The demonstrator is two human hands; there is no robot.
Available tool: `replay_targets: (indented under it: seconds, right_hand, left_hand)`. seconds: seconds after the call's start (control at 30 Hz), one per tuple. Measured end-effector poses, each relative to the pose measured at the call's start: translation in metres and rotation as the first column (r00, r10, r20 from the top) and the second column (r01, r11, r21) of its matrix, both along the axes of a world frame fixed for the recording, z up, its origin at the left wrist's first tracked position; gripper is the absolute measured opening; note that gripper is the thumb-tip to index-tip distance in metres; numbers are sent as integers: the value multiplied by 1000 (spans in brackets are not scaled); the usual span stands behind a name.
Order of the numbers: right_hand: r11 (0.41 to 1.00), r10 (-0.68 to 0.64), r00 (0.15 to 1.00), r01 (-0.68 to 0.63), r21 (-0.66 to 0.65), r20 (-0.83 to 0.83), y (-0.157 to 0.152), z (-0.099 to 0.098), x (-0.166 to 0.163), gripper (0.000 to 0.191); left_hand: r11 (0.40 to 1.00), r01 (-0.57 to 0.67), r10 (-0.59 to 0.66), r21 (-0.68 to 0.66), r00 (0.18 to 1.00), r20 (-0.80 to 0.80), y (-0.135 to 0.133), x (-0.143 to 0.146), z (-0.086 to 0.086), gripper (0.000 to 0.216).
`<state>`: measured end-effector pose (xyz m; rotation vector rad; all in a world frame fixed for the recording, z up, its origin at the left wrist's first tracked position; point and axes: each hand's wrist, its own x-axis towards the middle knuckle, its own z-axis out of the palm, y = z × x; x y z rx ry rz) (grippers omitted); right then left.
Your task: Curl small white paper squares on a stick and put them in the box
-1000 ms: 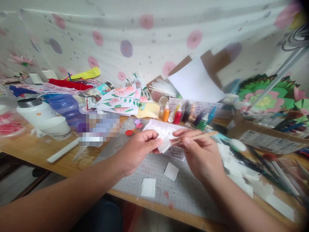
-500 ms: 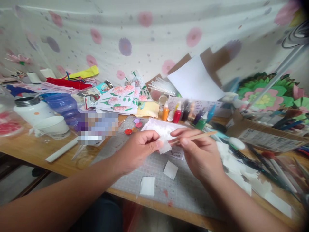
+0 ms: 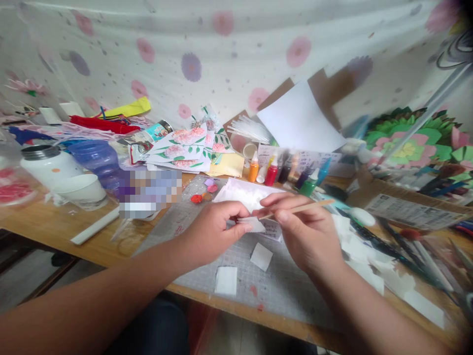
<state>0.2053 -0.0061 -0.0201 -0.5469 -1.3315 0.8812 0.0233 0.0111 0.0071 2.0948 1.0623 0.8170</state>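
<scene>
Between thumb and fingers, my left hand (image 3: 214, 229) pinches a small piece of white paper (image 3: 255, 225). My right hand (image 3: 305, 229) grips a thin wooden stick (image 3: 305, 208); its lower end comes close to the paper, and whether they touch I cannot tell. Behind both hands lies a white sheet (image 3: 236, 187) with a white fluffy-looking heap (image 3: 248, 197) on it and handwriting along its near part. Two white paper squares, a nearer one (image 3: 226, 280) and a farther one (image 3: 262, 256), lie flat on the grey cutting mat (image 3: 195, 288) below my hands.
Small paint bottles, including a red one (image 3: 271, 173), stand behind the sheet. At right are white paper scraps (image 3: 364, 251), brushes and a cardboard box (image 3: 410, 209). A white jar (image 3: 46, 165), a paper cup (image 3: 83, 191) and a white strip (image 3: 95, 226) are at left.
The paper piece in my left hand has tilted from hanging down to lying flatter, pointing right. My right hand still has the stick, barely moved.
</scene>
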Motion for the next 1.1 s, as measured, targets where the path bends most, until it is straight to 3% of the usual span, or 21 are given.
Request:
replay_targets:
  seconds: [0.27, 0.43, 0.6, 0.7, 0.77, 0.9, 0.97, 1.1]
  right_hand:
    - [999, -25, 997, 23, 36, 71, -1, 1, -2, 19]
    - [998, -46, 995, 42, 38, 85, -1, 1, -2, 20]
    - [1000, -26, 999, 26, 9, 32, 1, -1, -1, 17]
    - [1000, -14, 1000, 14, -4, -4, 3, -3, -2, 18]
    - [1000, -4, 1000, 4, -3, -18, 3, -4, -2, 18]
    - [1000, 12, 999, -12, 2, -30, 4, -4, -2, 18]
    - [1000, 17, 999, -16, 8, -33, 3, -4, -1, 17]
    - [999, 38, 998, -37, 14, -56, 2, -3, -1, 11]
  left_hand:
    - [997, -8, 12, 79, 999, -47, 0, -2, -4, 7]
    - [986, -13, 7, 166, 999, 34, -1, -3, -7, 9]
    - [940, 91, -134, 328, 985, 108, 1, -7, -9, 30]
    - [916, 183, -235, 358, 966, 108, 2, -8, -6, 28]
    - [935, 202, -258, 291, 952, 167, 3, -8, -5, 20]
    - [984, 178, -163, -20, 934, 318, 4, -6, -3, 8]
    - [974, 175, -113, -143, 924, 365, 5, -6, -3, 2]
    - [947, 199, -74, -252, 899, 432, 7, -8, -6, 8]
